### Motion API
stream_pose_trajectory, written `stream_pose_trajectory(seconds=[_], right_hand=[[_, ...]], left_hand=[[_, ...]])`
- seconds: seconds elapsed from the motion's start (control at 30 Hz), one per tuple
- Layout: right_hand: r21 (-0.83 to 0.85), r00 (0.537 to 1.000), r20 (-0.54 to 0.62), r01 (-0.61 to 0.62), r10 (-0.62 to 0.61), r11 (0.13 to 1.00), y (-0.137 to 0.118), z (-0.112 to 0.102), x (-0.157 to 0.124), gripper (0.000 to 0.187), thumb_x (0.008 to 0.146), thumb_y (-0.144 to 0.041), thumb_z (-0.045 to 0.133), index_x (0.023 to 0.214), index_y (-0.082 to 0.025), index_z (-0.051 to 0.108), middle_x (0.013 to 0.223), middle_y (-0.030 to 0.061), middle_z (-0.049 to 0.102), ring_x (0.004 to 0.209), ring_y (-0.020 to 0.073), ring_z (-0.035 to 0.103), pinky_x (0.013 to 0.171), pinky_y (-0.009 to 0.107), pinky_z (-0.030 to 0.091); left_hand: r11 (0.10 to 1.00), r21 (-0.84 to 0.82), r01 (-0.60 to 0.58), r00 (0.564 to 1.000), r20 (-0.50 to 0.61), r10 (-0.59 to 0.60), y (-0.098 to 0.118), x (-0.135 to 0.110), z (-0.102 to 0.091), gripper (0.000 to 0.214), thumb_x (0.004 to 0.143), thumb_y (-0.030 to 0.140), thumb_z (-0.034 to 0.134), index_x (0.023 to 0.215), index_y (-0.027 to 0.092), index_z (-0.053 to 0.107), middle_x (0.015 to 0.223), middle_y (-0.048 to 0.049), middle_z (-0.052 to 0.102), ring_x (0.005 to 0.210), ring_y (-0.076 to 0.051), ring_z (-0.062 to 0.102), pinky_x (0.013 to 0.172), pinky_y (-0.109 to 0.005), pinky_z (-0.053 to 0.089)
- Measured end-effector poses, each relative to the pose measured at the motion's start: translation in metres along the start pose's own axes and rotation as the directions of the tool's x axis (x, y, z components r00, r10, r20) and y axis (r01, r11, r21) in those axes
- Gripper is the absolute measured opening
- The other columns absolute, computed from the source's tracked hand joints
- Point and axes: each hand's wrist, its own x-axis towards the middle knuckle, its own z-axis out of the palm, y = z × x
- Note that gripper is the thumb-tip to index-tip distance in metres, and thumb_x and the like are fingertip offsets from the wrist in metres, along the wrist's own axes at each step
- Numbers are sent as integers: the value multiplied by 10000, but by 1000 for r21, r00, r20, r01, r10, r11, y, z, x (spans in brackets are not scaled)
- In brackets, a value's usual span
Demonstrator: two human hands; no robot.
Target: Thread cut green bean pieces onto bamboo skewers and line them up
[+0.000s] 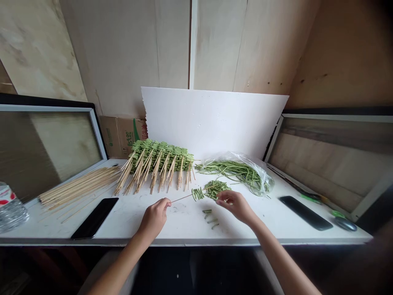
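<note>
My left hand (156, 215) pinches the bare end of a thin wooden skewer (181, 199), which points right. Several short cut pieces of long green bean (197, 194) are threaded side by side near its far end. Close to that end, my right hand (236, 205) is closed with thumb and fingertips together, beside a heap of cut bean pieces (216, 188); what lies between the fingertips I cannot make out. A few loose bean pieces (212, 221) rest on the white table in front of the heap.
Filled bean skewers (162, 153) are stacked at the back left, beside bare skewers (80, 186). Whole long beans (239, 170) lie in a clear plastic bag at the back right. Phones (95, 218), a dark slab (305, 212), a mouse (345, 223) and a bottle (12, 209) flank the table.
</note>
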Motion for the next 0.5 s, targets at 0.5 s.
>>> stream_pose_trajectory(seconds=[0.5], right_hand=[[788,965,-87,-84,246,609,-6,24,5,351,706,-494,894,914,-222,818,1011,67,802,1070,256,716,971,341,569]], left_hand=[[997,-53,-52,999,-18,51,9,-2,3,244,902,44,455,896,223,621,838,-10,754,748,-172,741,662,-227,516]])
